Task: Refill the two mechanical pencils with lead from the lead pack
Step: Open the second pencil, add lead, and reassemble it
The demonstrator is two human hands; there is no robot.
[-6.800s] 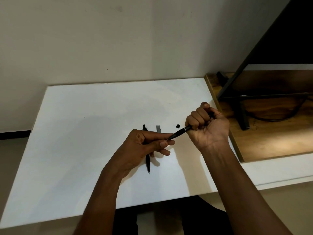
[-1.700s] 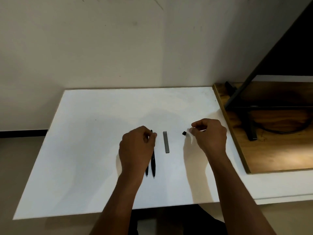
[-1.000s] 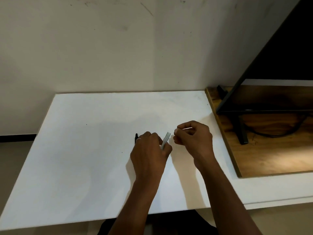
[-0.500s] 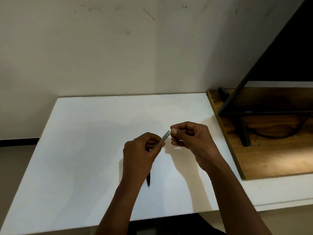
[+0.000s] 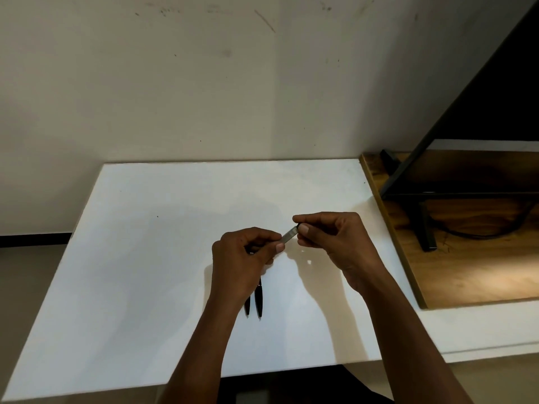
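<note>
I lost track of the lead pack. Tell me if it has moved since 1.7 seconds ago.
Yes. The lead pack then lay flat on the white table right of the two pencils; now both hands hold it tilted above the table.

Single head-worn wide-angle view, facing forward and down, close above the white table (image 5: 145, 258)
</note>
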